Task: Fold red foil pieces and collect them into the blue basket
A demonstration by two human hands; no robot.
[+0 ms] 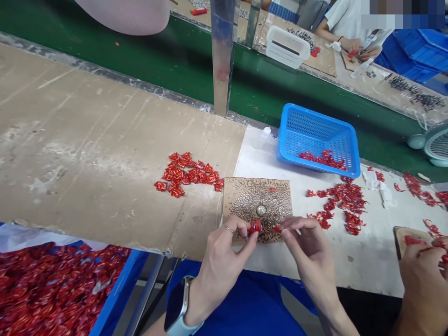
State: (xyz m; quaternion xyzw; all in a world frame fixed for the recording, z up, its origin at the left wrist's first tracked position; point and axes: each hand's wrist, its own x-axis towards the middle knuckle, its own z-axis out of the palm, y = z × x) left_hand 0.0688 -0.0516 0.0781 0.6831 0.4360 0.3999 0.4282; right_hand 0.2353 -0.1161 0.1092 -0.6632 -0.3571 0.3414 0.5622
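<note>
While the left grip (220, 266) pinches a small red foil rosette (255, 227), closed on it between thumb and fingertips, the right grip (308, 249) holds a thin red foil strip (277, 228) just beside it, thumb and finger nearly together. Both hands hover over one square gold-speckled board (241, 200) with a round metal disc (261, 210) at its middle, and one loose red scrap (272, 189) lies toward its far edge. The left hand wears one ring (229, 229) and one smartwatch (177, 303). To the left, about twenty rosettes (185, 172) lie clustered on a cardboard sheet (87, 140). Farther off stand one blue plastic basket (318, 122), holding a small heap of red pieces, and one plastic squeeze bottle (262, 138). More red pieces (345, 203) are scattered across the white tabletop (371, 263) to the right. At near left, one blue bin (119, 284) brims with red pieces. At near right, a co-worker's hand (423, 289) blocks part of a second board (408, 235). Beyond a steel post (222, 51), another person (353, 23) works at a far tabletop.
</note>
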